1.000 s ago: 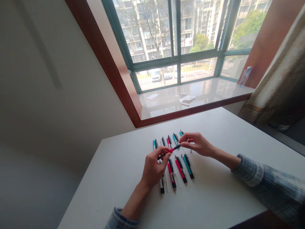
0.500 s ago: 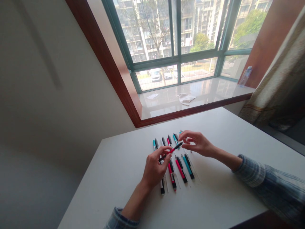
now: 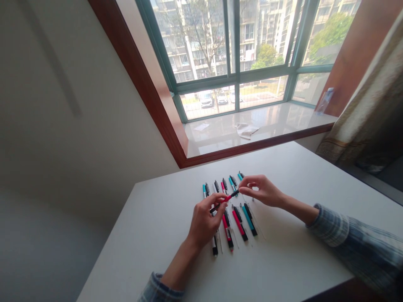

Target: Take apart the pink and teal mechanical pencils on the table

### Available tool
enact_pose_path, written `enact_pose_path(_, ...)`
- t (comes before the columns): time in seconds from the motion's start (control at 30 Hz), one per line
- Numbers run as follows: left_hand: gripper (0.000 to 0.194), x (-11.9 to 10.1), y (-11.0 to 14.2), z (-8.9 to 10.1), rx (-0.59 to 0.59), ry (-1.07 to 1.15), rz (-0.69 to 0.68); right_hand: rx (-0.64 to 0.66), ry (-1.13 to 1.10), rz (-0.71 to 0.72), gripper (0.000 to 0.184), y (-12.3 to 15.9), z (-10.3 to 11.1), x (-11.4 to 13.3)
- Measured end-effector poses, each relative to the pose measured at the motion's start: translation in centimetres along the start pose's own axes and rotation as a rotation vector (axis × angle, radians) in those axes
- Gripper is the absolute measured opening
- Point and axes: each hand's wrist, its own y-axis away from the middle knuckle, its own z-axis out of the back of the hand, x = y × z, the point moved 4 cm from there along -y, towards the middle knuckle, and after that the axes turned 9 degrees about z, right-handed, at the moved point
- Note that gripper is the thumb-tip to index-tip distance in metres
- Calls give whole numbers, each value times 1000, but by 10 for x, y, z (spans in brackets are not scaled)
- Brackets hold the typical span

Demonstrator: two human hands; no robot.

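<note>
My left hand (image 3: 203, 222) pinches a red and black pen (image 3: 226, 199) above the white table (image 3: 283, 260). My right hand (image 3: 261, 189) grips the pen's black far end with thumb and fingertips. Under both hands several red, teal and black pens lie in two rows: a near row (image 3: 239, 224) and a far row (image 3: 220, 185). Thin clear refills (image 3: 256, 218) lie beside the near pens. My left hand hides part of the near row.
A glossy window sill (image 3: 283, 119) beyond the table carries a crumpled white cloth (image 3: 246, 130), a paper slip (image 3: 200, 126) and a small bottle (image 3: 324, 100). A curtain (image 3: 362, 109) hangs at the right. The table's left edge drops beside the wall.
My right hand's fingers, which had let go of the pen's far end half a second ago, have closed on it again. My left hand has barely moved.
</note>
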Motion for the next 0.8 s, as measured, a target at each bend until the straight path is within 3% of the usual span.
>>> enact_pose_path(0.37, 19, 4, 1, -3, 21, -9, 24, -40, -313, -34, 23, 0, -2, -4)
enact_pose_path(0.47, 20, 3, 1, -2, 21, 0, 24, -38, -318, -26, 23, 0, -1, -1)
enact_pose_path(0.6, 20, 2, 1, -2, 21, 8, 18, 5, -280, -54, 36, -1, -2, 0)
enact_pose_path(0.8, 20, 1, 1, -2, 25, 12, 21, -40, -230, -98, 31, -1, -2, -5)
